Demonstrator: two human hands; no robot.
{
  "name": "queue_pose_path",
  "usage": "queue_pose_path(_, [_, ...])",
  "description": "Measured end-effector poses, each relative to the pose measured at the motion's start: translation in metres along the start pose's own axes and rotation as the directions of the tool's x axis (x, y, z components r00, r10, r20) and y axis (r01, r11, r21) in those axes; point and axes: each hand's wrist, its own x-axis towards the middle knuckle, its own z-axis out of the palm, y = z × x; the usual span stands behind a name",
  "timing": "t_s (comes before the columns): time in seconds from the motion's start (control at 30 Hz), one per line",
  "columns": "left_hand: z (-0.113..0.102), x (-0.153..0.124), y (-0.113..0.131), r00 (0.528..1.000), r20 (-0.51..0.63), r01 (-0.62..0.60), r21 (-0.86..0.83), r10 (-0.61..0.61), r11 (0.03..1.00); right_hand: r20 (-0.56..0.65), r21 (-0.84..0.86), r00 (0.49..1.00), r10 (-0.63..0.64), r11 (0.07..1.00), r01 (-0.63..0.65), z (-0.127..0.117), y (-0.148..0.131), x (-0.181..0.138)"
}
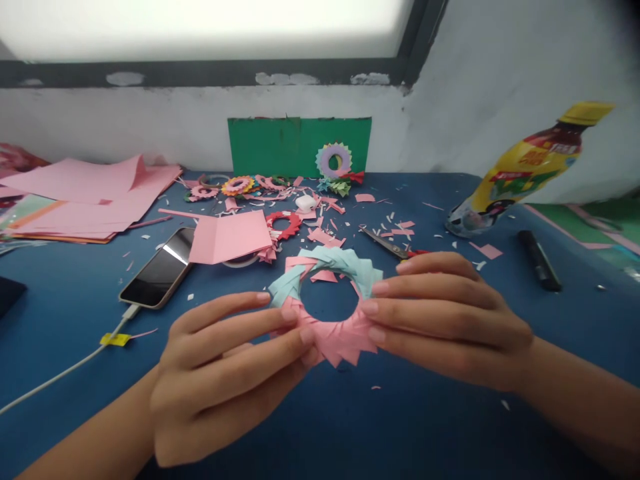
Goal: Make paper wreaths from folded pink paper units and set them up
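Pink and light-blue folded-paper ring: held over the blue tabletop
Left hand: fingers nearly closed, pinching the ring's left edge
Right hand: fingers close together, slightly bent, gripping its right edge; thumb hidden
Beyond the ring: red-handled metal scissors, folded pink paper sheet

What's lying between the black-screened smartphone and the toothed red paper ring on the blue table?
In the head view, a creased pink paper sheet fills the stretch between the smartphone and the red ring; whether it touches either is unclear.
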Motion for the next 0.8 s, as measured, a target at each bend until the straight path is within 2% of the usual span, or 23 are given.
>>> queue_pose_path(0.1, [-0.005,0.003,-0.005,0.995,0.043,-0.088,0.044,0.086,0.995,-0.031,-0.104,0.997,-0.072,0.992,0.068,0.003,0.003,0.0])
queue_pose_path(0.23, [-0.01,0.01,-0.014,0.954,0.136,-0.281,0.085,0.269,0.956,-0.051,-0.074,0.986,-0.156,0.986,0.152,0.008,0.003,0.0])
queue_pose_path(0.33, [-0.009,0.012,-0.016,0.957,0.057,-0.288,0.123,0.283,0.95,-0.019,-0.027,0.996,-0.085,0.996,0.084,0.01,0.002,-0.002])
queue_pose_path(0.4, [-0.008,0.013,-0.016,0.956,0.052,-0.293,0.118,0.289,0.949,0.02,-0.009,1.0,-0.018,1.0,0.019,0.01,0.002,-0.002])
queue_pose_path(0.47, [-0.006,0.013,-0.017,0.959,0.057,-0.283,0.086,0.279,0.955,0.066,0.033,0.998,-0.009,0.999,0.007,0.011,0.005,0.0])
queue_pose_path(0.53, [-0.004,0.015,-0.02,0.979,0.002,-0.205,0.004,0.205,0.979,0.103,0.135,0.994,-0.021,0.991,0.007,0.014,0.01,0.005])
queue_pose_path(0.57, [-0.002,0.016,-0.022,0.99,-0.041,-0.136,-0.064,0.134,0.989,0.099,0.191,0.995,0.026,0.981,-0.044,0.016,0.013,0.008])
queue_pose_path(0.63, [0.003,0.021,-0.025,0.993,-0.038,0.1,-0.217,-0.11,0.971,0.062,0.286,0.971,0.233,0.928,-0.241,0.021,0.019,0.013])
queue_pose_path(0.7, [0.008,0.026,-0.026,0.934,0.065,0.353,-0.3,-0.351,0.886,0.098,0.389,0.902,0.42,0.818,-0.423,0.026,0.024,0.016])
queue_pose_path(0.73, [0.01,0.028,-0.026,0.892,0.116,0.451,-0.311,-0.438,0.836,0.147,0.434,0.871,0.469,0.76,-0.483,0.029,0.026,0.017])
queue_pose_path(0.8, [0.014,0.031,-0.026,0.821,0.178,0.57,-0.315,-0.543,0.759,0.254,0.503,0.828,0.5,0.663,-0.554,0.032,0.028,0.016])
